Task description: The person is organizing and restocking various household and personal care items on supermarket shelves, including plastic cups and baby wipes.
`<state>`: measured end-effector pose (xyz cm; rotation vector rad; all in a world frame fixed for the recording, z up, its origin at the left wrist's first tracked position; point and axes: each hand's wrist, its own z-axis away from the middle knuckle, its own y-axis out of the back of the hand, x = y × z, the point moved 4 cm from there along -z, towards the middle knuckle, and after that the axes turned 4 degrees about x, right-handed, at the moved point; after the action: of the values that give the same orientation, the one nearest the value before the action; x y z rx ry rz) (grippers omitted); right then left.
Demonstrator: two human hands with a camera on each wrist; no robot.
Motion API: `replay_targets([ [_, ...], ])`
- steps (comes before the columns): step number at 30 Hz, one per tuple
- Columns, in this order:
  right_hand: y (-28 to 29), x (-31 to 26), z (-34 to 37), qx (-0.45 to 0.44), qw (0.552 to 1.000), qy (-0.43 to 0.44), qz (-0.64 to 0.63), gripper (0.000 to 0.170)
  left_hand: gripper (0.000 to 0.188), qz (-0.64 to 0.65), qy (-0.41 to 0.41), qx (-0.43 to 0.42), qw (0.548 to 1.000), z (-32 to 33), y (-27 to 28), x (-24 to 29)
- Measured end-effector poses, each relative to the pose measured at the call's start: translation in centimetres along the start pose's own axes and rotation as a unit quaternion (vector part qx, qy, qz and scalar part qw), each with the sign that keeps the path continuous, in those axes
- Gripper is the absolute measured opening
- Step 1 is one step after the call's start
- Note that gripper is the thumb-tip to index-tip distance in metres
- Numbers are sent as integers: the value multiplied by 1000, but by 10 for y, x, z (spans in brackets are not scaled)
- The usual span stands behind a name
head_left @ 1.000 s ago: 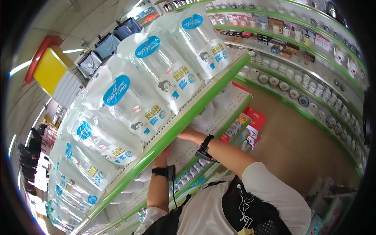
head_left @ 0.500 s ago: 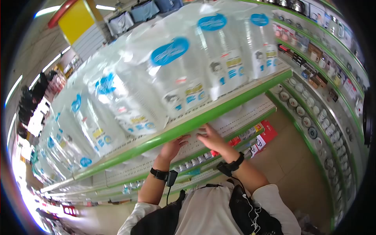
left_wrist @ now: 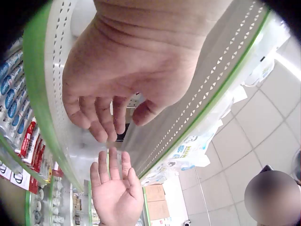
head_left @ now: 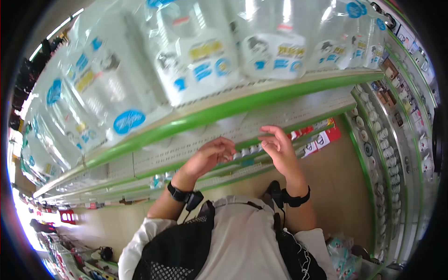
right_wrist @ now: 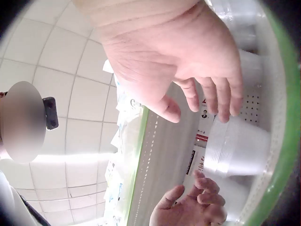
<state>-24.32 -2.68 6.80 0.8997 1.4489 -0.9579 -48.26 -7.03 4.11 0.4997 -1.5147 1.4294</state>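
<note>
Both hands hang in front of the shelf unit below its top green edge, apart and holding nothing. My left hand [head_left: 210, 156] has loosely bent fingers turned toward the right one. My right hand [head_left: 281, 151] is raised with its fingers partly spread. In the left wrist view the left hand [left_wrist: 136, 70] curves over the lower shelf, and the right palm [left_wrist: 117, 195] faces it. A stack of clear plastic cups [right_wrist: 237, 148] lies on the shelf beside the right hand [right_wrist: 183, 61] in the right wrist view.
Bagged clear cups [head_left: 196, 56] line the top shelf above the hands. Its green edge [head_left: 224, 108] crosses overhead. Red and white boxes [head_left: 322, 140] sit lower right. Shelves of bowls [head_left: 382, 158] stand across the aisle floor [head_left: 336, 186].
Both hands have come out from under the top shelf, back toward the body, and are in fuller view. The head view has shifted, bringing the bagged cups closer.
</note>
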Motion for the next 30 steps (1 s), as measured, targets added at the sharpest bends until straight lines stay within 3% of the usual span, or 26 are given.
replay_targets([
  [2, -26, -11, 22, 33, 998, 49, 28, 39, 29, 1, 11, -8, 1000, 27, 6, -3],
  [14, -93, -55, 159, 100, 990, 79, 55, 39, 28, -45, 4, -84, 995, 140, -33, 12],
  [24, -124, -23, 325, 170, 984, 53, 28, 38, 25, -18, 77, -112, 991, 242, -58, -61],
  [28, -144, -14, 358, 191, 980, 54, -12, 38, 21, -29, 99, -102, 989, 276, -69, -66],
  [30, -159, -15, 364, 189, 981, 51, -8, 37, 20, -47, 70, -91, 992, 289, -66, -55],
])
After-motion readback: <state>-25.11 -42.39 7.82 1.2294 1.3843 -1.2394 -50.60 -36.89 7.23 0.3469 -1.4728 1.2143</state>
